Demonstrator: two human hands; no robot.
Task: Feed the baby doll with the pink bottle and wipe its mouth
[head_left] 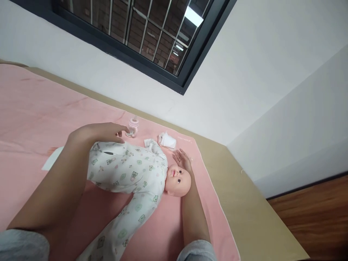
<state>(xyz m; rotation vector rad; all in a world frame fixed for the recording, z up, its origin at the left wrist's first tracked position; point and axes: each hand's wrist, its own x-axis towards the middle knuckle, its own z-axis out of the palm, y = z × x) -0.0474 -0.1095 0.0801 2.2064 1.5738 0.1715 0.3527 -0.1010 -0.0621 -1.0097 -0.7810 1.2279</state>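
A baby doll [178, 183] lies face up on a pink blanket [108, 212], dressed in a white sleepsuit [130, 166] printed with small bears. My left hand [107, 132] reaches across the doll's lower body, fingers apart. Its fingertips are right at a small pink-and-clear baby bottle [133, 127] standing upright; whether they touch it I cannot tell. My right hand [182, 158] lies beyond the doll's head, fingers stretched out and holding nothing. The right forearm passes under or behind the head. A slender dark mark [108, 153] shows on the sleepsuit.
A white packet [168, 140] rests on the blanket near the doll's raised sleeve. Part of a white sheet [52, 159] shows beside my left forearm. The tan surface [241, 203] borders the blanket, with a white wall [206, 108] and dark-framed window [182, 88] behind.
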